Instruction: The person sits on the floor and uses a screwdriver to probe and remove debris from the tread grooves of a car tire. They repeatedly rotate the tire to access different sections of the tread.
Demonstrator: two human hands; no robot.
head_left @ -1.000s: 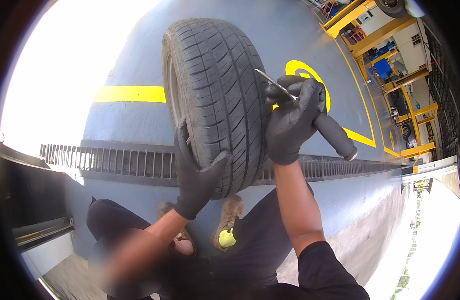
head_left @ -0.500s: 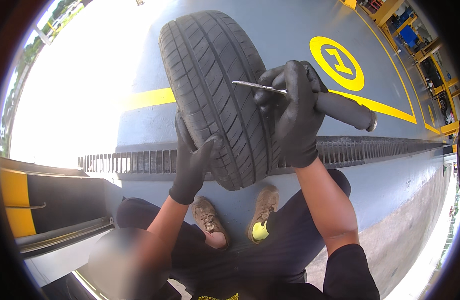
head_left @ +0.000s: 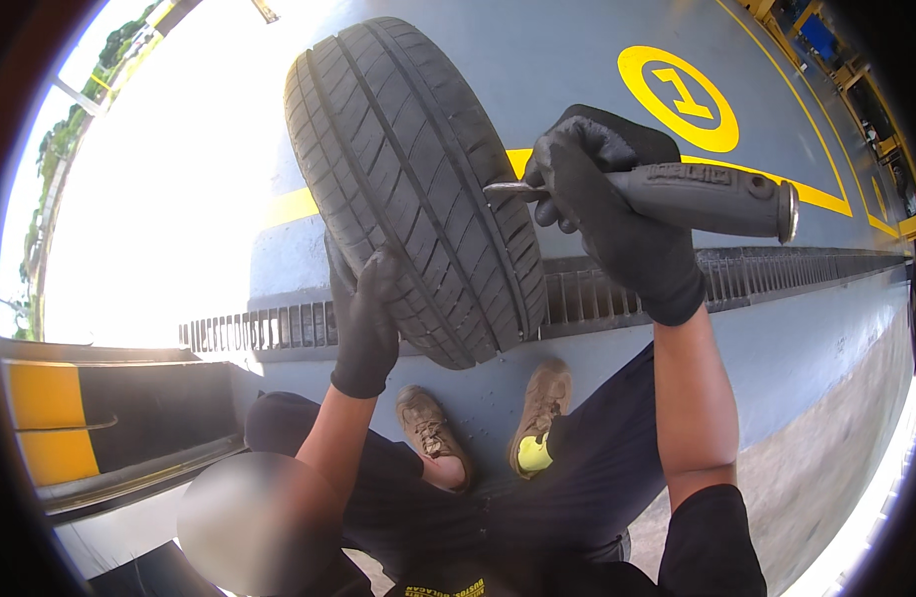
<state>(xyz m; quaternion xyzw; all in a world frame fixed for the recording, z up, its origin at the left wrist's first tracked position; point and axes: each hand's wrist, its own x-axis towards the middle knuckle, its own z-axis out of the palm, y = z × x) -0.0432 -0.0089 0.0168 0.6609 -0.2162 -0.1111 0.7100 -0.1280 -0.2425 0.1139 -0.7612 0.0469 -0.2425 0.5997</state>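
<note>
Gripped in the right hand (head_left: 622,244), a black-handled tool (head_left: 716,199) is pointed leftward, its metal tip (head_left: 509,187) set at the right side of a standing tyre (head_left: 403,189) clasped at its near left edge by the left hand (head_left: 366,323).

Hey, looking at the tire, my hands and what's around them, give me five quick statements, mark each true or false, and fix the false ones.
1. The right hand holds a tool. True.
2. The tool's handle is bright yellow. False: it is dark gray.
3. The left hand holds the tire. True.
4. The tire lies flat on its side. False: it is on edge.
5. The shoes are brown. True.
</note>
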